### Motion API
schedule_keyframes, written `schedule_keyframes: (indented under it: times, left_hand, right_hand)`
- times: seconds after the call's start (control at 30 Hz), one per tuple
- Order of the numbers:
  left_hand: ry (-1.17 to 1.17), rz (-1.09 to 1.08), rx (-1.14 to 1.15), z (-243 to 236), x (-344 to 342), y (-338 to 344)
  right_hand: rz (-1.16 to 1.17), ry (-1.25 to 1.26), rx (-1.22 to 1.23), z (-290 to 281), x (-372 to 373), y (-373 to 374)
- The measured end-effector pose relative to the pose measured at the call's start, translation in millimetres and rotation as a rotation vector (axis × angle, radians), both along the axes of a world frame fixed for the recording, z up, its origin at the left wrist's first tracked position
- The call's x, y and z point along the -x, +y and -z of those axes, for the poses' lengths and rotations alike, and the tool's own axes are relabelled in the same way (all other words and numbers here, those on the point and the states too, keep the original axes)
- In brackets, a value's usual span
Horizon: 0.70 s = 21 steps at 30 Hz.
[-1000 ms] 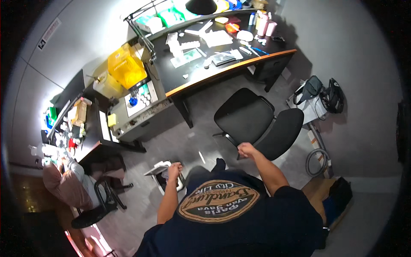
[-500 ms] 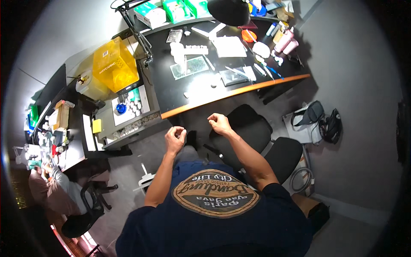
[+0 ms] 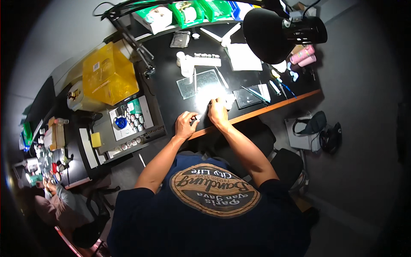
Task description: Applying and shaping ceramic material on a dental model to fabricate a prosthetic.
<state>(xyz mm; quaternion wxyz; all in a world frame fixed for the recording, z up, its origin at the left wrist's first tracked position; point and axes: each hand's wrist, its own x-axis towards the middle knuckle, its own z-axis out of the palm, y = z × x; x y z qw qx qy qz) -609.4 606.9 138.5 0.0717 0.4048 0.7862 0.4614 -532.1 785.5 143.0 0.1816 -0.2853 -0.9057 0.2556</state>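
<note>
My left hand (image 3: 186, 124) rests at the front edge of the black desk (image 3: 167, 92), fingers curled around a small white piece (image 3: 198, 116). My right hand (image 3: 218, 112) lies just to its right on the desk, fingers bent down onto a brightly lit patch. Glare hides whether it holds anything. Two clear glass plates (image 3: 208, 79) lie just beyond the hands. A dark flat tray (image 3: 247, 98) with a thin tool across it sits to the right of my right hand.
A black lamp head (image 3: 269, 35) hangs over the desk's right part. A yellow box (image 3: 108, 76) stands at the left, green boxes (image 3: 188, 11) at the back, pink items (image 3: 302, 55) far right. A black chair (image 3: 286, 165) and a bag (image 3: 317, 124) are on the floor; another person (image 3: 55, 205) sits lower left.
I have moved up to the desk. Both hands left the chair's backrest, rose in front of me, and now rest on the desk's front edge.
</note>
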Motion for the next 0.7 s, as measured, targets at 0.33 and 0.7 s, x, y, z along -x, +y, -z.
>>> schedule_keyframes:
  times: [0.33,0.7]
  left_hand:
    - [-0.121,0.009,-0.042,-19.9,2.0,5.3]
    - [-0.065,0.283,-0.101,-38.8,4.1,15.6]
  right_hand:
    - [0.085,0.081,0.641,-16.2,-6.2,-16.7]
    - [0.172,0.249,1.592,-11.8,-61.7,-34.0]
